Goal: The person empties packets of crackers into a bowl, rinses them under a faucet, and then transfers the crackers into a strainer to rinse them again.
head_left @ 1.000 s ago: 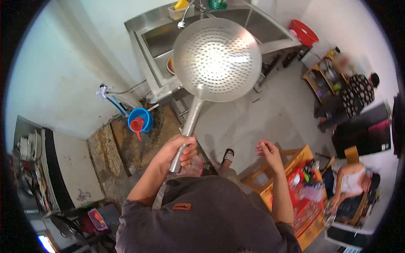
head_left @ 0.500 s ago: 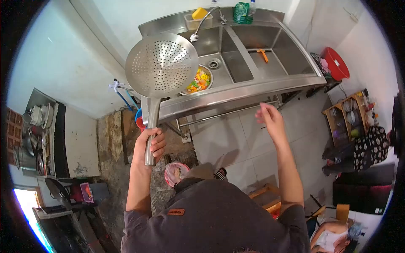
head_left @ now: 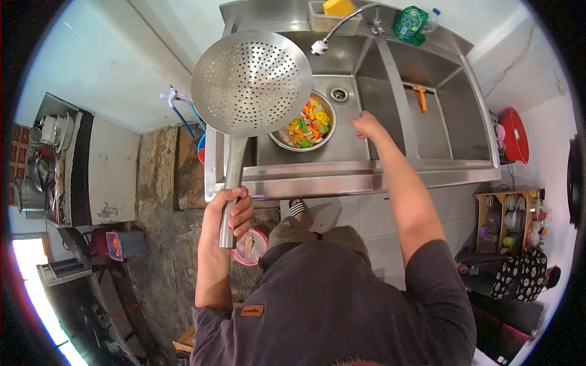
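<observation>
My left hand (head_left: 229,210) is wrapped round the handle of a large steel skimmer (head_left: 253,85). Its perforated round head is raised over the sink's left end and hides part of what lies behind. In the left basin of the steel sink (head_left: 366,183) sits a metal bowl (head_left: 332,128) of cut vegetables (head_left: 308,126), with red, orange, yellow and green pieces. My right hand (head_left: 367,126) reaches over that basin, to the right of the bowl. It holds nothing and its fingers are partly stretched out, apart from the bowl.
A faucet (head_left: 345,25) curves over the left basin, near its drain (head_left: 339,93). An orange-handled squeegee (head_left: 421,97) lies in the right basin. A yellow sponge (head_left: 338,7) and green bottle (head_left: 411,24) stand behind. A lined bin (head_left: 249,247) is at floor level; another person (head_left: 522,274) is at right.
I have come closer to the sink. My right hand has moved from in front of the sink to over the left basin. The skimmer stays raised in my left hand, and more of the bowl shows.
</observation>
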A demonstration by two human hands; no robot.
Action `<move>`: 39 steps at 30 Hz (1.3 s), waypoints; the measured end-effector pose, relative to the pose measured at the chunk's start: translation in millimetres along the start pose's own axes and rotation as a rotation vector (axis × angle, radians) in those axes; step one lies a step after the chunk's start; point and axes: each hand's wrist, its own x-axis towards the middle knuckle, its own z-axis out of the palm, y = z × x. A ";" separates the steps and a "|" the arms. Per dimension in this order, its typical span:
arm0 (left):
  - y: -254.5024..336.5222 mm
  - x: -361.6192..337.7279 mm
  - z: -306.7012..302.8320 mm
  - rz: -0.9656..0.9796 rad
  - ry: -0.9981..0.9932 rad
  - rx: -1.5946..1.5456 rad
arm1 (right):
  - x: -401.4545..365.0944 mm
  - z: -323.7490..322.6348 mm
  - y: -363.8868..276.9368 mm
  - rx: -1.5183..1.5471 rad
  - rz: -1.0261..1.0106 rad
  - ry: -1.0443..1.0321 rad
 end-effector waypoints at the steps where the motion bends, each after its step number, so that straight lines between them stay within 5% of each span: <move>1: 0.9 6.2 2.2 -0.006 0.029 -0.008 | 16.6 3.9 0.3 -0.009 0.003 -0.021; 9: -1.0 34.2 30.2 -0.018 0.170 -0.094 | 149.7 74.6 25.0 0.086 0.255 -0.345; 16: -10.1 58.4 42.0 0.002 0.258 -0.161 | 170.9 118.8 30.1 0.369 0.212 -0.328; 39: 27.5 85.1 24.0 -0.048 0.065 0.006 | -0.7 -128.3 -43.2 -0.065 -0.034 -0.100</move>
